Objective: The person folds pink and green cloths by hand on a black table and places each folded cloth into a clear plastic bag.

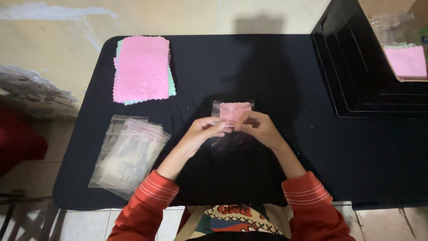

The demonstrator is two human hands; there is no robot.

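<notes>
Lying at the far left of the black bench (276, 76), a heap of clear plastic bags (127, 154) spreads flat near the front edge, its sheets loosely fanned over one another. Behind it, toward the wall, sits a stack of pink cloths (141, 68) with zigzag edges; a green cloth (171, 85) peeks out along the right side and bottom of that stack.

Near the middle of the bench, the left hand (203, 131) comes up from a red striped sleeve (154, 192), its fingers (217, 129) closed in a pinch on the left edge of a small clear bag (232, 125). A folded pink cloth (234, 110) sits inside the upper part of that bag, showing just above both hands. The bag is held slightly above the bench surface, between the two hands, with its lower clear part hanging crumpled beneath the fingers.

The right hand (258, 129) meets the left one at the bag, its fingers curled and pinching the bag's right edge; the two hands nearly touch.

Further right, a black stepped tray (356, 80) rises at the bench's corner. Beyond it, at the far right edge, a cardboard box (392, 62) holds another pink cloth (406, 61) with a green edge behind it, and some clear plastic above.
</notes>
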